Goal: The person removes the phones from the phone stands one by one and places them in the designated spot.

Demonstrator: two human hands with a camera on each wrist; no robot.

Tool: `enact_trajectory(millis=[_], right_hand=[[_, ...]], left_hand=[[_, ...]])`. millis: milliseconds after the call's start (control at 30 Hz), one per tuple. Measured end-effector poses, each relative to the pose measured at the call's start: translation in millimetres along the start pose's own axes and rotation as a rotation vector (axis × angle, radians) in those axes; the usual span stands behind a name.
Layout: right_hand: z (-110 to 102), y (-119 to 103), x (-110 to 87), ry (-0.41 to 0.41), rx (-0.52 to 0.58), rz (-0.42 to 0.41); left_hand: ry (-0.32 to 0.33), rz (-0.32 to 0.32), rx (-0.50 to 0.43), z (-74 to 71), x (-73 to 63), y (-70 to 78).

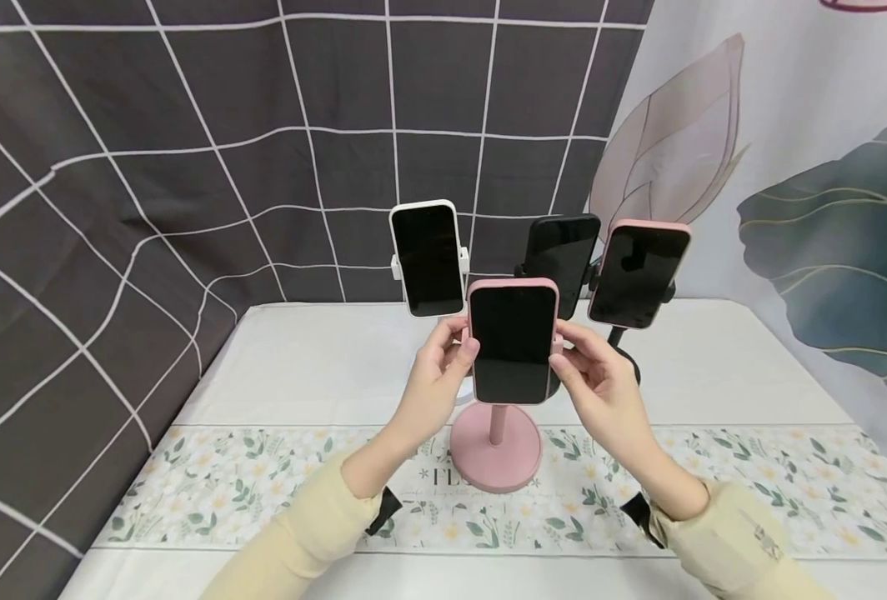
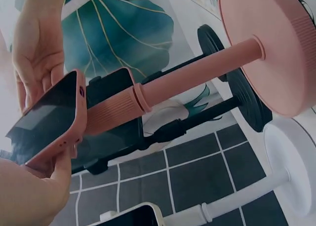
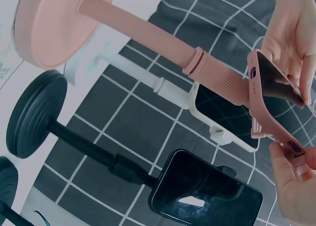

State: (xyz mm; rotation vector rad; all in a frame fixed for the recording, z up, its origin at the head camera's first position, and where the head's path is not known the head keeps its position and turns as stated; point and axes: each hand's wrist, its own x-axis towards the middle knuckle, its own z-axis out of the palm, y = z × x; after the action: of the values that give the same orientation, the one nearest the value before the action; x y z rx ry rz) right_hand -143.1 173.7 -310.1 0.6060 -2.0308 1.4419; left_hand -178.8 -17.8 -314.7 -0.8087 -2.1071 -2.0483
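A smartphone in a pink case point(image 1: 513, 343) stands upright with a dark screen, on a pink phone stand point(image 1: 498, 450) with a round base. My left hand point(image 1: 438, 367) grips the phone's left edge, thumb at the front. On the opposite edge my right hand point(image 1: 601, 383) pinches it near the pink clamp arm point(image 1: 557, 343), thumb at the front corner. From below, in the left wrist view, the ribbed collar of the pink stand point(image 2: 118, 110) meets the phone's back. The right wrist view shows the pink phone case point(image 3: 269, 110) between both hands; some fingertips are hidden behind it.
Behind stand a white-framed phone point(image 1: 428, 260) on a white stand point(image 3: 133, 70), a black phone point(image 1: 561, 258) and another pink-cased phone point(image 1: 638, 273) on black stands. A floral runner point(image 1: 263, 483) crosses the white table point(image 1: 301, 358). A dark grid cloth point(image 1: 226, 167) hangs at the back.
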Motion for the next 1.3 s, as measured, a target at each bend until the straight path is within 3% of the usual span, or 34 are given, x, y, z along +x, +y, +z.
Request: enact_trajectory(millis=[100, 300, 367, 500, 733, 900, 1000, 1167, 1300], right_hand=[[-1, 2, 1.3, -0.006, -0.014, -0.007], [-2, 1, 2.5, -0.028, -0.004, -0.011], [-2, -1, 5.2, -0.039, 0.025, -0.015], [0, -4, 11.2, -0.027, 0.044, -0.017], [-1, 3, 18.1, 0.012, 0.115, -0.022], [-1, -1, 20.4, 0.007, 0.121, 0.003], [3, -9, 25.4, 0.022, -0.003, -0.049], [18, -21, 38.0, 0.111, -0.37, -0.35], [34, -27, 45.6, 0.132, -0.583, -0.507]], left_hand=[[0.004, 0.041, 0.093, -3.2, 1.6, -0.2], [-0.036, 0.198, 0.407, -10.6, 2.1, -3.9], [-0.039, 0.233, 0.463, -12.5, 3.1, -5.2], [-0.03, 0.261, 0.455, -11.9, 5.5, -5.7], [-0.013, 0.23, 0.391, -6.2, 5.9, -3.6], [-0.029, 0.279, 0.479, -10.5, 8.1, -2.5], [-0.04, 0.37, 0.59, -15.4, 11.3, -1.1], [-0.038, 0.538, 0.784, -23.1, 16.6, 2.2], [-0.032, 0.591, 0.881, -26.2, 19.7, 6.2]])
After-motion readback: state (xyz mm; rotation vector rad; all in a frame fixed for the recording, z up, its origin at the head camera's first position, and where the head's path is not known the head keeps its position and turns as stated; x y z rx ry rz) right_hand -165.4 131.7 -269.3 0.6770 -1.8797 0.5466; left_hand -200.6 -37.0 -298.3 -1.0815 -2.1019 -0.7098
